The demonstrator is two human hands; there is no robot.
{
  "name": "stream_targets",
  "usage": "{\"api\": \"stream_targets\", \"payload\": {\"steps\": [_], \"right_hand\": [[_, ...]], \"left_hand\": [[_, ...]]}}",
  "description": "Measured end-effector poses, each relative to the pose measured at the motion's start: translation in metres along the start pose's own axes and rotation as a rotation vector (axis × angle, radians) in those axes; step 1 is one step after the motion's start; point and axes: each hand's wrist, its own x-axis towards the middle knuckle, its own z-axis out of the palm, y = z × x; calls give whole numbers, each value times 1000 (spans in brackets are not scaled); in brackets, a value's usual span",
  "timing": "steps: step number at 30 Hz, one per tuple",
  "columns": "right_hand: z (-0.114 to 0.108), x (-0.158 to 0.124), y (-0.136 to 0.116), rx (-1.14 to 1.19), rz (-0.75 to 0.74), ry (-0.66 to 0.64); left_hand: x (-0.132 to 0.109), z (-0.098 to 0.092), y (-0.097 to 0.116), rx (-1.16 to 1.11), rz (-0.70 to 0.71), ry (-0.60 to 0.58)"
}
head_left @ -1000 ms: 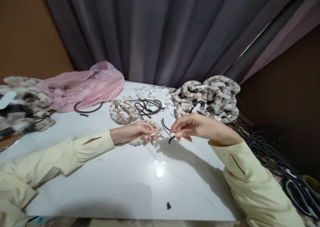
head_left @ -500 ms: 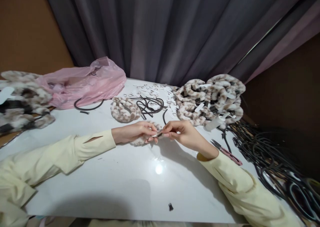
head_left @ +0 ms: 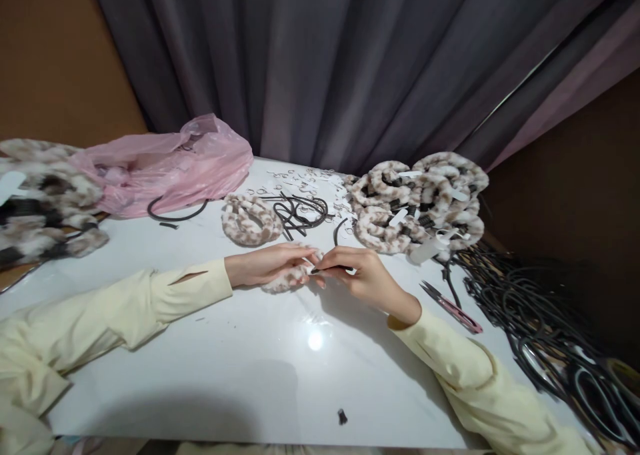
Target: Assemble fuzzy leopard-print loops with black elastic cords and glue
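My left hand (head_left: pixel 273 263) is closed around a furry cream-and-brown tube (head_left: pixel 286 281), whose lower part shows below the fingers. My right hand (head_left: pixel 367 273) pinches a black cord (head_left: pixel 339 231) between thumb and fingertips. One end of this cord points at the furry tube, while another stretch curves up behind the hand. The two hands nearly meet, and the fingers hide where cord and fur come together. Just behind my left hand lies a furry ring (head_left: pixel 251 236) in the same spotted pattern.
Coiled black cords (head_left: pixel 306 213) lie beyond my hands, among small rings and white tags. Furry coils (head_left: pixel 385 233) and a white bottle (head_left: pixel 429 247) stand at right, near pink-handled scissors (head_left: pixel 453 308) and a heap of black cords (head_left: pixel 530 308). A pink plastic bag (head_left: pixel 173 168) sits back left.
My right hand has shifted slightly right, and the cord's curved part has moved right with it. The left fingers have straightened somewhat around the furry tube.
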Motion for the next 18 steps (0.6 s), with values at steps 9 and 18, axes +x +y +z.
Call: {"api": "stream_targets", "payload": {"steps": [9, 18], "right_hand": [[9, -4, -2, -72, -100, 100], [21, -4, 4, -75, -127, 178]], "left_hand": [[1, -3, -2, -6, -10, -66], [-2, 2, -1, 148, 95, -56]]}}
